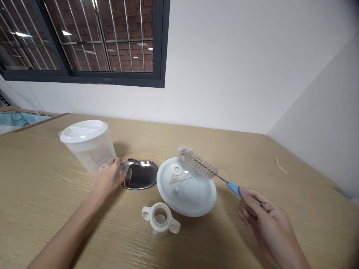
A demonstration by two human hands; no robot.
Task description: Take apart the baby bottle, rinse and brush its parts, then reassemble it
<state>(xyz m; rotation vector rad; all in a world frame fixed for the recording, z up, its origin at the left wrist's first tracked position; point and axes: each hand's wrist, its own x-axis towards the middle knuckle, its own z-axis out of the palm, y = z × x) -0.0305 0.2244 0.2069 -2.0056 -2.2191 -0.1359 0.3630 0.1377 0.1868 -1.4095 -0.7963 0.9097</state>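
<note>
My right hand (263, 213) is closed round the blue handle of a bottle brush (199, 162). Its white bristles are above the far right edge of a white oval plate (165, 194). On that plate lie a white ring-shaped cap (176, 169) and a thin clear piece with a stem (182, 179). My left hand (108, 175) grips a small clear cup (124, 166), partly hidden by the fingers, at the left edge of a shiny kidney dish (143, 175). A clear bottle with a two-handled cream collar (160, 220) stands upright in front of the plate.
Behind my left hand stands a translucent pitcher (89, 149) with a white lid. A thin pale strip (280, 165) lies on the wooden table (238, 149) at the right. White walls and a barred window (98, 37) are at the back. Blue cloth (19, 118) shows at far left.
</note>
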